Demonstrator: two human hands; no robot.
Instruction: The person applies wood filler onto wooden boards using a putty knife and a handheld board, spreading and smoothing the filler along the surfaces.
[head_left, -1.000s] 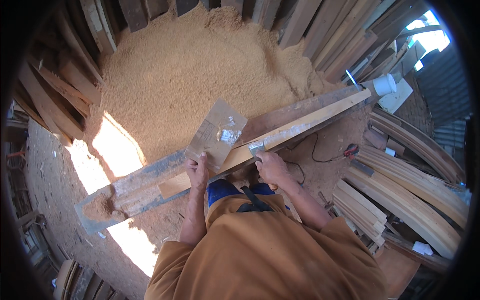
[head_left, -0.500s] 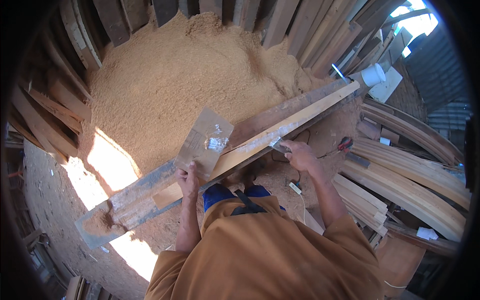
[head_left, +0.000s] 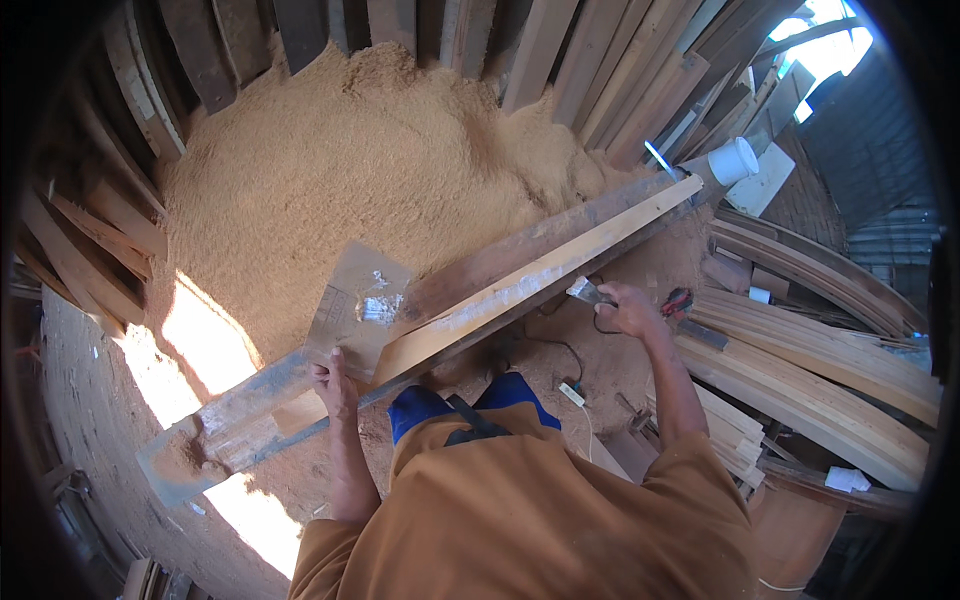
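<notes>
My left hand (head_left: 336, 384) grips the near edge of a flat brown sheet (head_left: 340, 295), thumb on top. A white dab of paste (head_left: 380, 308) lies on this sheet, which overhangs the long pale wooden plank (head_left: 440, 340). White smears run along the middle of the plank. In my right hand (head_left: 630, 310) is a putty knife (head_left: 583, 289) with white paste on its blade. The blade is just off the plank's near edge. Under the plank is a longer, dusty grey-brown beam (head_left: 230, 400), its left end heaped with sawdust.
A big sawdust heap (head_left: 330, 150) spreads beyond the beam, with upright boards behind. A white bucket (head_left: 733, 160) is by the beam's far right end. Stacked planks (head_left: 800, 350) lie right. A cord with a white socket strip (head_left: 572, 394) crosses the floor near my legs.
The putty knife has come off the smeared plank face to its near side. My left hand and the brown sheet have shifted left and nearer; the whole view has shifted a little too.
</notes>
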